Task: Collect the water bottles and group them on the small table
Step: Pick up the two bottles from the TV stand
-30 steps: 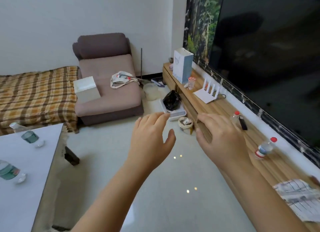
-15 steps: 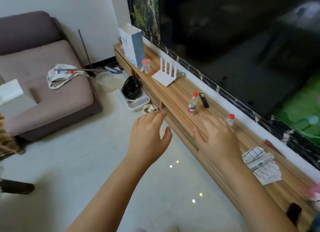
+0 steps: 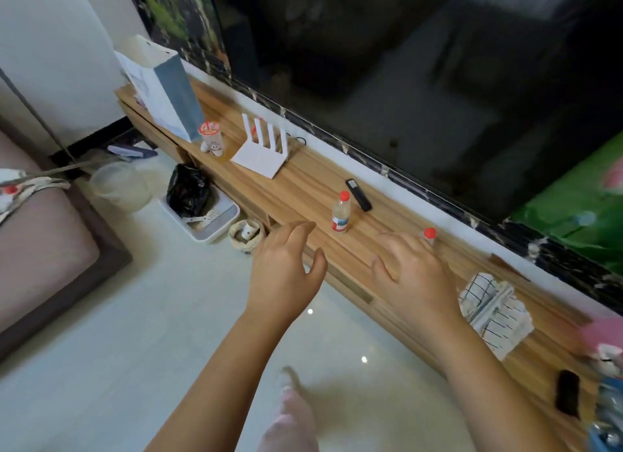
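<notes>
Two small clear water bottles with red caps stand on a long wooden TV shelf (image 3: 303, 188). One bottle (image 3: 340, 212) is in full view, just beyond and to the right of my left hand (image 3: 286, 269). My right hand (image 3: 413, 276) covers most of the second bottle (image 3: 429, 234), so only its cap and neck show past my fingers. Both hands hover with fingers spread and hold nothing. The small table is out of view.
On the shelf are a blue-white paper bag (image 3: 161, 90), a cup (image 3: 211, 137), a white router (image 3: 266, 148), a black remote (image 3: 358, 194), a checked cloth (image 3: 495, 313) and a dark object (image 3: 568, 397). A big TV (image 3: 421, 80) hangs behind. A tray with a black bag (image 3: 199, 212) and a sofa (image 3: 40, 249) are on the floor.
The view has swung right and closer to the shelf; the small table with its bottles has left the frame. My right hand has reached over the nearer bottle.
</notes>
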The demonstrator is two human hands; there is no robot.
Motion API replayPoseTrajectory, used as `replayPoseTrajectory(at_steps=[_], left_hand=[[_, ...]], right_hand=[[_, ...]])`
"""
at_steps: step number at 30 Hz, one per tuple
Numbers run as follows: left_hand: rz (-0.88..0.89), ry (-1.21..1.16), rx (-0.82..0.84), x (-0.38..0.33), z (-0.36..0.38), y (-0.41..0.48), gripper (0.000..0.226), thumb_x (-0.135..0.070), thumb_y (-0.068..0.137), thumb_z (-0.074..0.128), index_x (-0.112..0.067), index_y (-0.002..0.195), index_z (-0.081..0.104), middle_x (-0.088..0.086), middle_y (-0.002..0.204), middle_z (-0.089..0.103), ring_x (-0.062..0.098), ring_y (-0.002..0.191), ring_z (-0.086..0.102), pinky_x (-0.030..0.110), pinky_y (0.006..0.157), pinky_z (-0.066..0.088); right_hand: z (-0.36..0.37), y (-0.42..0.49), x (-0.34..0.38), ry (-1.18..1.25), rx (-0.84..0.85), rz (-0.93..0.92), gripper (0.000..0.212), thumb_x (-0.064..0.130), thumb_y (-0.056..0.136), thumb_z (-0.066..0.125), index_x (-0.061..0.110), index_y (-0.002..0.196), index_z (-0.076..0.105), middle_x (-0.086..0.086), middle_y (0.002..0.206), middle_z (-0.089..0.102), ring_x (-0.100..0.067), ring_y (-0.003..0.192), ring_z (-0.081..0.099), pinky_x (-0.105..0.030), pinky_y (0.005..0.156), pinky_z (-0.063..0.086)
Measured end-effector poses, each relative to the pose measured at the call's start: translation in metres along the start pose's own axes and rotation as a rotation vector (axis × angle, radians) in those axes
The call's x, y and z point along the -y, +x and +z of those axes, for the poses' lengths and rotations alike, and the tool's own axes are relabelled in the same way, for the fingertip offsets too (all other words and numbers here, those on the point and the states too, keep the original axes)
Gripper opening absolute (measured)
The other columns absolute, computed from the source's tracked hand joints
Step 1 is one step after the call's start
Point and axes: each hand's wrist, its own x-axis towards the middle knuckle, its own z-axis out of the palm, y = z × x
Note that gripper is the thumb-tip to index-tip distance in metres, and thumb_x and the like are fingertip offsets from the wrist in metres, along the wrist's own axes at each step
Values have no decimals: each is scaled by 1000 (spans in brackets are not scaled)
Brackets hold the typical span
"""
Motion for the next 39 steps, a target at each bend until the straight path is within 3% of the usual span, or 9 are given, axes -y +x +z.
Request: replayPoseTrajectory(at_steps=[3,6,13,16,19,28,32,35,39], left_hand=[[13,-33,42,20,4,45,40,-24,78,52,-8,114,61,8,105,67,28,92,61,34,82,45],[45,-54,91,32,16,83,41,-25,80,52,-8,116,60,8,114,65,28,102,60,33,86,44],[40,-192,185,36,60,143,34,-15,83,60,-9,117,59,5,115,63,22,106,56,21,86,35],[22,-189,209,39,89,165,36,-13,83,62,-10,119,58,4,117,62,19,108,55,16,85,32],[-22,-193,243,43,118,182,40,-15,83,63,-12,122,55,4,122,60,19,111,54,17,85,33],[-262,-294,283,88,229,222,49,-20,84,65,-14,129,47,5,128,55,20,119,49,27,95,37],[-403,-376,214,117,289,235,55,-19,83,66,-13,132,42,7,130,51,22,119,49,32,92,39],[-511,-406,156,140,335,240,60,-21,82,67,-11,134,38,10,133,49,23,119,47,34,93,38],[-515,-405,162,167,383,236,68,-25,81,69,-11,137,33,12,137,45,24,124,43,41,102,36]], right_hand=[[16,36,11,0,6,86,21,16,75,61,12,95,66,-8,89,68,-31,81,61,-29,67,44],[26,62,13,29,-16,140,18,13,75,63,12,93,66,-7,86,67,-29,80,61,-28,66,44],[42,90,-34,43,24,417,29,17,83,64,12,111,64,-9,105,66,-29,97,59,-39,76,50],[59,101,-65,93,11,537,31,20,83,63,14,113,64,-8,115,64,-29,105,57,-35,82,45],[76,107,-98,135,4,658,29,20,84,63,15,112,65,-8,115,65,-29,104,58,-26,76,39],[155,114,-190,309,-283,965,25,11,79,69,8,104,66,-11,107,65,-29,98,59,-18,72,31],[202,111,-227,409,-472,1111,39,20,78,73,10,113,60,-4,108,61,-22,100,56,-31,84,42],[239,106,-257,447,-568,1217,50,25,76,74,11,120,55,-3,116,58,-19,105,52,-35,90,42],[285,100,-291,527,-661,1256,57,22,75,75,10,125,49,-6,125,52,-22,114,49,-42,100,40]])
